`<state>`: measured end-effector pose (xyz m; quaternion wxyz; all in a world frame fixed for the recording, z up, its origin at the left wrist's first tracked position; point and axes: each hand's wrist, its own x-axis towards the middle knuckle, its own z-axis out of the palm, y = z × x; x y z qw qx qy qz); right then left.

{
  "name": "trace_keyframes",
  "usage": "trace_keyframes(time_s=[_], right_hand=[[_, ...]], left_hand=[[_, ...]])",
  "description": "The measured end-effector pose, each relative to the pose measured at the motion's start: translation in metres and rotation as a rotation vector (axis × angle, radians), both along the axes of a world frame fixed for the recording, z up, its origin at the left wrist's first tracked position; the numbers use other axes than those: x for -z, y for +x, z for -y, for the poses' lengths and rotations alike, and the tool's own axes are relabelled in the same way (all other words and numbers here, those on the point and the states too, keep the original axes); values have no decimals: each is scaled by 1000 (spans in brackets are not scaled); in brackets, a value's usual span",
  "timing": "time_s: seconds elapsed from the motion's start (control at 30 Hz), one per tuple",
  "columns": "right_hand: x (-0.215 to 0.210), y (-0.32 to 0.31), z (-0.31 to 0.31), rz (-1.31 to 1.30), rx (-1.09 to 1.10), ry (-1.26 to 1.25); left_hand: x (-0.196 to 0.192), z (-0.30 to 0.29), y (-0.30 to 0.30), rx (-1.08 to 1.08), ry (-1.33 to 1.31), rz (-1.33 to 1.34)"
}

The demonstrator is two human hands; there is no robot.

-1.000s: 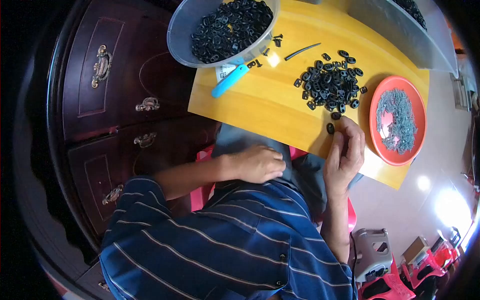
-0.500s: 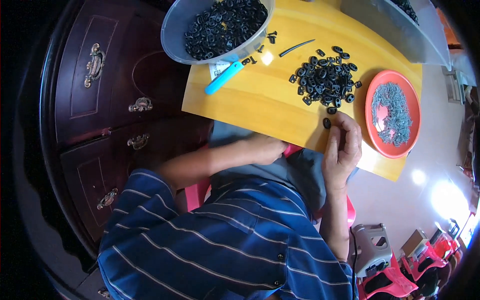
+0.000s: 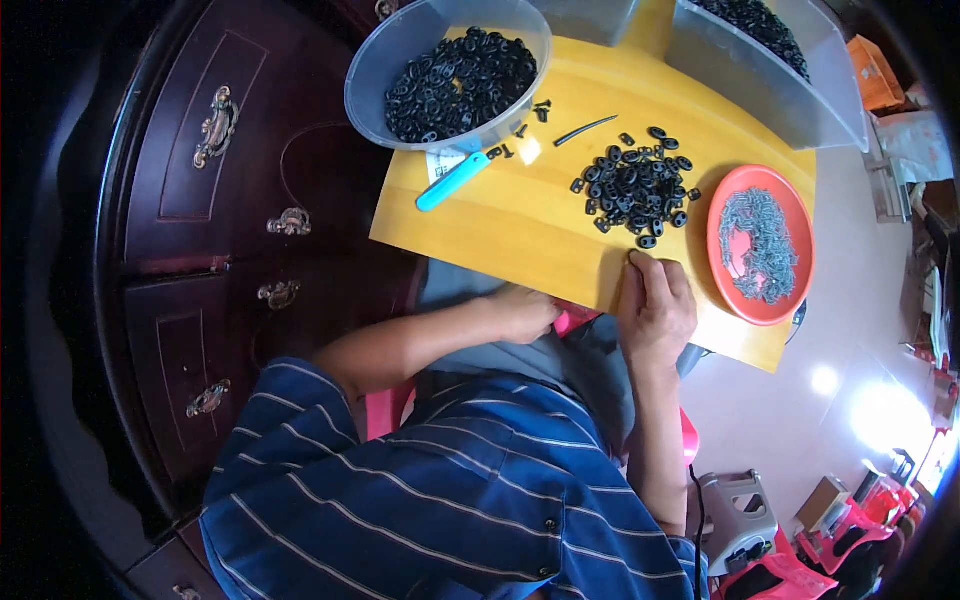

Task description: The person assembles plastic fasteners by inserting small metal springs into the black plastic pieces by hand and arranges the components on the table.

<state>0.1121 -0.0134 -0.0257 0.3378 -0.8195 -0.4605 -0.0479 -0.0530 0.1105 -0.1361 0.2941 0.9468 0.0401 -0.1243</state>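
My right hand (image 3: 658,305) rests at the near part of the yellow tabletop (image 3: 480,215). Its thumb and forefinger are closed on a small black oval piece (image 3: 633,257), mostly covered by the fingertips. Just beyond lies a heap of small black two-holed oval plastic pieces (image 3: 635,188). To the right of the heap stands an orange-red bowl (image 3: 715,235) with many small grey metal parts (image 3: 765,230), too fine to name. My left hand (image 3: 525,315) is low over my lap beside the table's near edge, its fingers curled and partly hidden.
A clear tub (image 3: 365,95) of black pieces stands at the far left. Near it lie a light-blue-handled tool (image 3: 452,182), several dark screws (image 3: 507,152) and a thin black strip (image 3: 585,130). Another clear bin (image 3: 760,100) is far right. Dark drawers (image 3: 180,230) flank my left.
My right fingers have closed on the single black oval piece that lay before the heap. The view has shifted slightly; my left hand stays by the table edge.
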Motion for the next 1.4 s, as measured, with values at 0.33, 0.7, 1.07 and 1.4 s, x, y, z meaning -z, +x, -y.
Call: trace_keyframes(time_s=[0.33,0.7,1.07,1.4], right_hand=[[-4,15,-10,-51,37,47],[-27,-16,55,-154,-198,94],[-6,-31,71,-285,-315,70],[-14,-24,74,-350,-235,111]], left_hand=[[-29,0,0,180,91,-226],[-180,-32,52,-146,-127,449],[-123,3,165,-427,462,441],[-102,-27,168,-453,434,560]])
